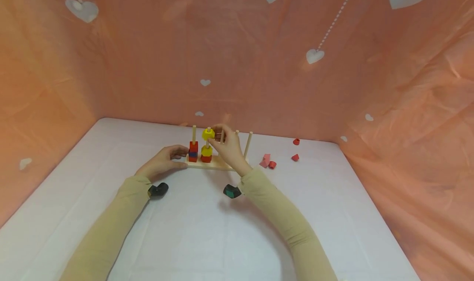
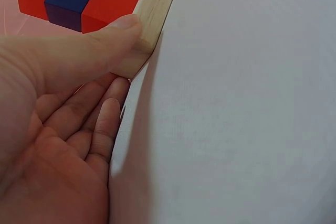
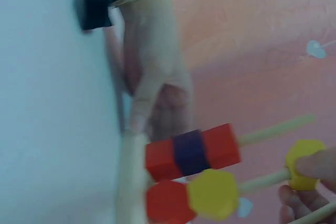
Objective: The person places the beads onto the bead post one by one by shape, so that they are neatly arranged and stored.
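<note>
My left hand (image 1: 163, 161) holds the left end of a wooden peg stand (image 1: 218, 164); in the left wrist view its thumb presses the base (image 2: 160, 9). With thumb and fingers, my right hand (image 1: 231, 149) pinches a yellow faceted block (image 3: 303, 163) around the top of the second peg; the peg's tip shows above it. Lower on that peg, another yellow block (image 3: 212, 194) sits on a red one (image 3: 168, 202). The leftmost peg carries a blue block (image 3: 190, 152) between two red blocks. My right hand partly hides the other pegs.
Right of the stand, a pink block (image 1: 265, 160) lies beside a small red piece (image 1: 272, 165). Two more red pieces, one farther back (image 1: 296, 141) and one nearer (image 1: 295, 157), lie farther right. A pink-orange cloth (image 1: 252, 75) with hearts encloses the white table (image 1: 192, 240).
</note>
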